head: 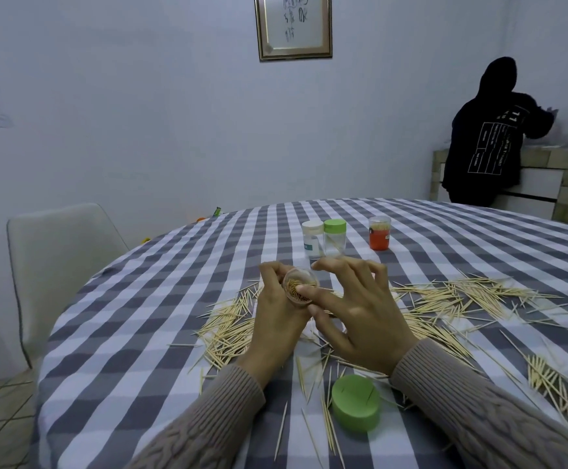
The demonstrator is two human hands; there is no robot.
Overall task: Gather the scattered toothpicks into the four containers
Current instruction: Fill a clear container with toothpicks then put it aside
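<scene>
My left hand (277, 319) grips a small clear container (301, 286), nearly full of toothpicks and tilted toward me, above the table. My right hand (360, 309) has its fingers spread, with one fingertip resting on the toothpick ends at the container's mouth. Several loose toothpicks (461, 296) lie scattered over the checked tablecloth around and under both hands. A green lid (357, 402) lies near my right wrist. Farther back stand a white-lidded container (313, 239), a green-lidded container (335, 237) and an open orange-based container (379, 232) holding toothpicks.
The round table (140, 299) carries a grey and white checked cloth. A white chair (62, 265) stands at its left. A person in a dark hooded top (492, 137) stands at the back right by a tiled counter (546, 177). A framed picture (294, 27) hangs on the wall.
</scene>
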